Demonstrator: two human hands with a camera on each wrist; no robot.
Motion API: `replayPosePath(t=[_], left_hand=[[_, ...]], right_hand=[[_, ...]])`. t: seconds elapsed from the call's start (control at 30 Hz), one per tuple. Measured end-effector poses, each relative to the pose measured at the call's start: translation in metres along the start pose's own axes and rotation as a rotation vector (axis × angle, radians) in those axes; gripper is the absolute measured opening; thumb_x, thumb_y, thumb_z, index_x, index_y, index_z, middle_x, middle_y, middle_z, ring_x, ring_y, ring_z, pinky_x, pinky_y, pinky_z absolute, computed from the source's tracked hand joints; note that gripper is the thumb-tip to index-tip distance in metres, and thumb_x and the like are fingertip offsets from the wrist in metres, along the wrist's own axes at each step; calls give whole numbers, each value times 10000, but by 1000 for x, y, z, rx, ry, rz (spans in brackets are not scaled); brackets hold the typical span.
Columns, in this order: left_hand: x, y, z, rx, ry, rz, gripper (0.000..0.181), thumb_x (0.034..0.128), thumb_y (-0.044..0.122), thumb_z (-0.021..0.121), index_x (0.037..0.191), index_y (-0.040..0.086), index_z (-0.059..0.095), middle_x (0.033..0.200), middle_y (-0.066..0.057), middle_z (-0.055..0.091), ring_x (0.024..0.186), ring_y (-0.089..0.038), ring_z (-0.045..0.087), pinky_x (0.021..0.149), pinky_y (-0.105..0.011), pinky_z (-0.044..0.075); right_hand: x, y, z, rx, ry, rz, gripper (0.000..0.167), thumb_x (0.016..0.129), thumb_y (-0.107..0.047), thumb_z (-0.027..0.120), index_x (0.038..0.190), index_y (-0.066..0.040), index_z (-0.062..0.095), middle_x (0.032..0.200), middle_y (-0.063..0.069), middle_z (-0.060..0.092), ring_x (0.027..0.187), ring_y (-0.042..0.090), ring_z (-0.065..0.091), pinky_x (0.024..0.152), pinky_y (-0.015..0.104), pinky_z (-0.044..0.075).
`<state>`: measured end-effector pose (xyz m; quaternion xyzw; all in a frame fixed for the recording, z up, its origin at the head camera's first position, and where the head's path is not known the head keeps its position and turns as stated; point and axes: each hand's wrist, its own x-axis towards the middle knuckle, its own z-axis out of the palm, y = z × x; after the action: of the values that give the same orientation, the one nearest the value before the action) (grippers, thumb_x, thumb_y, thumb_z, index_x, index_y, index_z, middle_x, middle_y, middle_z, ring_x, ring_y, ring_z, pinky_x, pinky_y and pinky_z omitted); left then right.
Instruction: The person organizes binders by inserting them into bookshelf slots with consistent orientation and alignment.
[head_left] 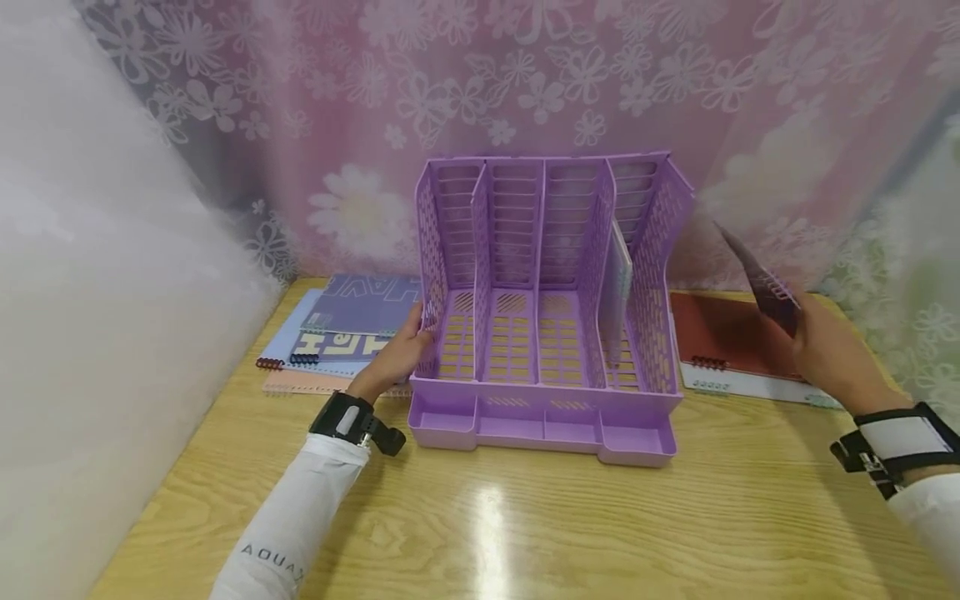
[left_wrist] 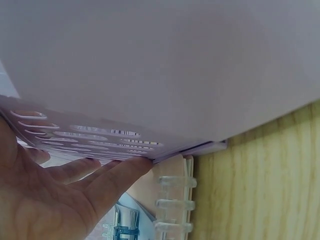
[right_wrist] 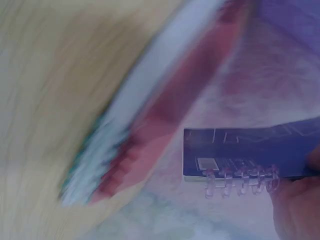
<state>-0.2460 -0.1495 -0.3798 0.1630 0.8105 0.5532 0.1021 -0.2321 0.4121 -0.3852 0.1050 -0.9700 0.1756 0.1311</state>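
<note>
A purple file rack (head_left: 510, 390) with upright dividers stands on the table. My left hand (head_left: 399, 354) grips its left side wall; in the left wrist view, that hand's fingers (left_wrist: 120, 180) lie along the slotted wall (left_wrist: 80, 137). At the right, my right hand (head_left: 832, 354) pinches a dark ring-bound notebook (head_left: 767, 287) by one end, raised and tilted. The right wrist view shows this notebook's blue-purple cover (right_wrist: 235, 150) and clear rings. Below it lie a red notebook (head_left: 731, 333) and a white one (head_left: 727, 379). A thin notebook (head_left: 617, 287) stands in the rack's rightmost slot.
Several ring-bound notebooks, blue (head_left: 367, 304) and peach (head_left: 300, 382) among them, lie stacked left of the rack. Small open trays (head_left: 540, 429) run along the rack's front. A flowered curtain (head_left: 525, 92) hangs behind the wooden table (head_left: 570, 533).
</note>
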Motion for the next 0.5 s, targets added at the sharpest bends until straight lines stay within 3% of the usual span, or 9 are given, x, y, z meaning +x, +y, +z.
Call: replayPosePath(t=[0.07,0.13,0.3,0.37,0.43,0.5], left_hand=[[-1,-1,0,2,-2,-6,608,1005,43,290,1529,71,-17,1539,-271,81,1406,-389,100,1115,-549,113],[-1,-2,0,4,0,-7,611,1004,49,291,1528,63,-22,1543,-265,72,1407,-389,92,1111,-558,112],[-2,-1,1,9,3,3,603,1001,46,295,1525,43,-4,1549,-254,63,1416,-376,59,1119,-548,79],[-2,-1,1,12,4,6,602,1003,47,295,1525,46,-4,1552,-248,55,1419,-370,46,1123,-538,67],[-1,-1,1,13,2,9,604,1005,46,296,1525,46,-12,1555,-241,44,1421,-366,36,1125,-532,63],[-1,0,0,7,1,7,606,1006,47,297,1527,52,-14,1555,-242,43,1420,-367,37,1125,-533,66]], right_hand=[[-2,-12,-6,70,69,57,302,966,13,301,1222,145,392,1005,408,467,859,580,480,639,619,363],[-7,-25,-10,104,131,89,261,996,-41,279,1122,150,405,934,395,480,787,568,491,587,601,364],[-19,-61,-17,159,260,76,353,1005,-61,293,1258,148,422,957,428,532,747,583,530,552,608,386],[-23,-75,-19,178,314,64,379,1000,-62,312,1309,123,430,994,425,547,783,578,546,565,473,443],[-28,-87,-22,201,355,60,382,1004,-74,331,1319,113,439,1007,411,562,748,353,631,570,289,447],[-33,-99,-25,228,393,66,378,1006,-87,347,1313,105,457,1015,389,575,758,77,599,577,161,356]])
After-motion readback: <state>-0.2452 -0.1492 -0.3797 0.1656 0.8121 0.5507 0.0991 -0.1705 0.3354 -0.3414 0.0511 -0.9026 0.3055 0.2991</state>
